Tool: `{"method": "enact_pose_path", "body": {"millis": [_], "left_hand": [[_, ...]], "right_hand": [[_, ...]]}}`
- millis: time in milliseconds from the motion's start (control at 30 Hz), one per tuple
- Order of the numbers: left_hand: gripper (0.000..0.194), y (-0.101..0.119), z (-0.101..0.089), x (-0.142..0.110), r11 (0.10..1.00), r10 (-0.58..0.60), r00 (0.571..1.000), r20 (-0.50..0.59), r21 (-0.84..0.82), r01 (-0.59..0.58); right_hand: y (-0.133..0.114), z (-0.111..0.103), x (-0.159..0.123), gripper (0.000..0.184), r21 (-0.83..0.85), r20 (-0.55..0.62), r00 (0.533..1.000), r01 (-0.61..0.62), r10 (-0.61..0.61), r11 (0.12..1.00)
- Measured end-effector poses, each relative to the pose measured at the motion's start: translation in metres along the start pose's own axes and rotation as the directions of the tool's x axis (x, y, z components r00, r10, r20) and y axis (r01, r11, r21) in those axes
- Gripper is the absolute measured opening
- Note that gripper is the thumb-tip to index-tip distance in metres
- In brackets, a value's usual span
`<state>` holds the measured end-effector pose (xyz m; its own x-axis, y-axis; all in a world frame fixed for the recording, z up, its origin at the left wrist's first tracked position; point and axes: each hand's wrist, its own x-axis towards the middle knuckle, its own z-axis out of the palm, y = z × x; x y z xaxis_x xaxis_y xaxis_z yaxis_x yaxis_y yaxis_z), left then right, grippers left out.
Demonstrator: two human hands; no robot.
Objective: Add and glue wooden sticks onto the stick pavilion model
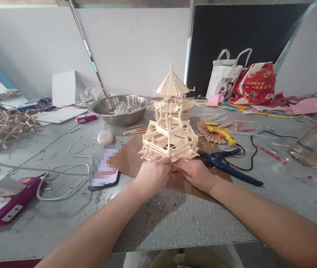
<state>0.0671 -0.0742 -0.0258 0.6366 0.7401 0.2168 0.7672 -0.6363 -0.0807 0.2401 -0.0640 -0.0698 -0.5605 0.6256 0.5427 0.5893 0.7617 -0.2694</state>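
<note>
Stick frame (170, 134) is over the brown board (132, 154). Left hand (155, 174) and right hand (196, 174) pinch its near edge, fingers closed. They seem to fix a low joint, though fingertips hide it; next calls for gentle, still hands.

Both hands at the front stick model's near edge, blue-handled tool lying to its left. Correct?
No: the blue-handled tool lies right of the front stick model in the head view. The left hand and right hand are at its near edge, as stated.

A pale, many-sided stick framework (172, 132) with latticed sides and upright posts stands over a brown sheet (132, 152).
</note>
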Motion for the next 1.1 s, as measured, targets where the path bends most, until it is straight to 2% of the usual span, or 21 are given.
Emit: {"method": "enact_pose_path", "body": {"millis": [200, 400, 533, 767, 1000, 1100], "left_hand": [[0.022, 0.002, -0.004, 0.000, 0.999, -0.022, 1.000, 0.013, 0.029, 0.021], [0.023, 0.003, -0.004, -0.001, 0.995, -0.022, 1.000, -0.009, 0.098, 0.022], [0.022, 0.002, -0.005, -0.001, 0.993, -0.043, 0.999, -0.005, 0.114, 0.043], [0.025, -0.002, -0.006, 0.000, 0.978, -0.125, 0.992, -0.012, 0.168, 0.126], [0.026, -0.008, -0.002, 0.002, 0.969, -0.150, 0.986, -0.070, 0.186, 0.161], [0.025, -0.010, -0.004, 0.000, 0.983, -0.079, 0.992, -0.094, 0.156, 0.093]], "right_hand": [[-0.004, -0.003, 0.001, 0.021, -0.185, 0.008, 0.997, -0.077, 0.080, 0.980], [-0.008, -0.006, 0.000, 0.020, -0.332, 0.022, 0.998, -0.050, 0.060, 0.942], [-0.011, -0.009, -0.001, 0.018, -0.361, 0.063, 0.996, -0.042, 0.070, 0.932], [-0.012, -0.012, -0.002, 0.025, -0.239, 0.123, 0.984, -0.096, 0.128, 0.966], [-0.014, -0.014, -0.004, 0.021, -0.008, 0.125, 0.992, 0.032, -0.031, 0.999], [-0.014, -0.013, -0.004, 0.019, 0.019, 0.106, 0.988, 0.114, -0.116, 0.993]]}}
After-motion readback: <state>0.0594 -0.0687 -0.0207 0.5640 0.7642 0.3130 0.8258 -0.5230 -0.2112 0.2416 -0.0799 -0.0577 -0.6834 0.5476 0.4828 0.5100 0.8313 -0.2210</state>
